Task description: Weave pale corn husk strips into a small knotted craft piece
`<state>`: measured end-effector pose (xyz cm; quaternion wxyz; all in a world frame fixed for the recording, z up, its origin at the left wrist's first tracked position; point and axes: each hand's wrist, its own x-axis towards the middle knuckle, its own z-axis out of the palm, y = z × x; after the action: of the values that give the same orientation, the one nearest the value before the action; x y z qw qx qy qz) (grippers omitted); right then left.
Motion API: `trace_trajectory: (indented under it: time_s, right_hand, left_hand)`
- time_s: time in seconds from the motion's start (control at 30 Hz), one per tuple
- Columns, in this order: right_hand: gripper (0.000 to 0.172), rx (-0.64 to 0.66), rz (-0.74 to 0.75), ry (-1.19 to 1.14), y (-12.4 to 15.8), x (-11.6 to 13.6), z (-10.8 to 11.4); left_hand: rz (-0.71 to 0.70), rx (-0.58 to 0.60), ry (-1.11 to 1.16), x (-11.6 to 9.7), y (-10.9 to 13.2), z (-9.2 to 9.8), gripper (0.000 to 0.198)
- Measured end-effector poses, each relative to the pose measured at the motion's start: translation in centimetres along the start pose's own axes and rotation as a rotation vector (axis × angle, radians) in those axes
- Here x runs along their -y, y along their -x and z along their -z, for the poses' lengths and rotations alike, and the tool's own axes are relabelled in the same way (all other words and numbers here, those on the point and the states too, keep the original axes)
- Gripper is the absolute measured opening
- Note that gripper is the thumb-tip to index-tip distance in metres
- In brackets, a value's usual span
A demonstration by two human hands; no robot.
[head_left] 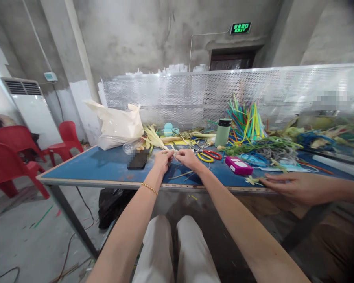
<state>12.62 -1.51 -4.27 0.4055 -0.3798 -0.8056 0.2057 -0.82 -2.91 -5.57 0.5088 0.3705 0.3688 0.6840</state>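
Observation:
Close together over the front of the blue table, my left hand [164, 159] and my right hand [188, 158] are both closed in a pinch. Between the fingertips shows a small pale strip of corn husk [173, 149]; its ends are hidden by the fingers. Just behind my left hand lies a bundle of pale yellow-green husks [153, 136]. To the right of my right hand rest yellow-handled scissors [205, 158] and a red-handled tool [214, 154]. A few thin stalks [181, 175] lie on the tabletop below my hands.
A co-worker's hand [297, 186] reaches in at right. Beyond my hands stand a green bottle [223, 133] and colourful strips [247, 122]. A purple box [238, 166] is at right. A cream bag [118, 124] and dark phone-like object [138, 160] sit left on the table [82, 167].

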Motion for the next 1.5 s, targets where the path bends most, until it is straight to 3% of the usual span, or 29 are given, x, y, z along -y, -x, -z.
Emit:
trace_trajectory:
  time_s: [0.23, 0.37, 0.47, 0.6, 0.73, 0.83, 1.0, 1.1, 1.23, 1.37, 1.5]
  right_hand:
    - [0.016, -0.028, 0.072, 0.175, 1.5, 0.5, 0.5]
    - [0.021, -0.310, 0.240, 0.335, 7.0, 1.2, 2.0]
    - [0.023, -0.413, 0.315, 0.444, 12.7, 0.8, 4.9]
    - [0.019, -0.575, 0.306, 0.715, 17.7, -2.3, 12.0]
    - [0.031, -0.338, 0.299, 0.822, 18.2, -7.2, 19.4]
    - [0.034, -0.145, 0.266, 0.763, 17.5, -10.0, 21.9]
    - [0.038, -0.082, 0.190, 0.728, 17.2, -10.7, 21.7]
    - [0.041, -0.123, 0.202, 0.698, 17.0, -8.7, 21.0]
    - [0.034, -0.307, 0.196, 0.605, 15.4, -4.6, 19.0]
    - [0.031, -0.335, -0.091, 0.169, 12.0, -1.3, 15.3]
    - [0.035, -0.271, -0.222, -0.321, 7.5, 0.0, 11.0]
  left_hand:
    - [0.020, -0.040, -0.001, 0.1, 0.3, -0.2, 0.029]
    - [0.002, -0.013, -0.083, 0.4, 0.3, -0.1, 0.025]
    - [0.000, -0.012, -0.106, 0.4, 0.3, -0.1, 0.020]
    - [0.012, -0.023, -0.084, 0.3, 0.5, -0.3, 0.015]
    - [0.008, -0.020, -0.085, 0.2, 0.6, -0.3, 0.016]
    - [0.008, -0.018, -0.085, 0.2, 0.6, -0.2, 0.015]
    - [0.004, -0.002, -0.102, 0.2, 0.6, -0.2, 0.016]
    - [-0.003, 0.011, -0.109, 0.1, 0.7, -0.2, 0.017]
    - [0.002, 0.005, -0.126, 0.1, 0.8, -0.3, 0.015]
    - [0.002, 0.009, -0.126, 0.1, 0.8, -0.2, 0.012]
    - [0.018, 0.010, -0.139, 0.2, 0.6, -0.1, 0.013]
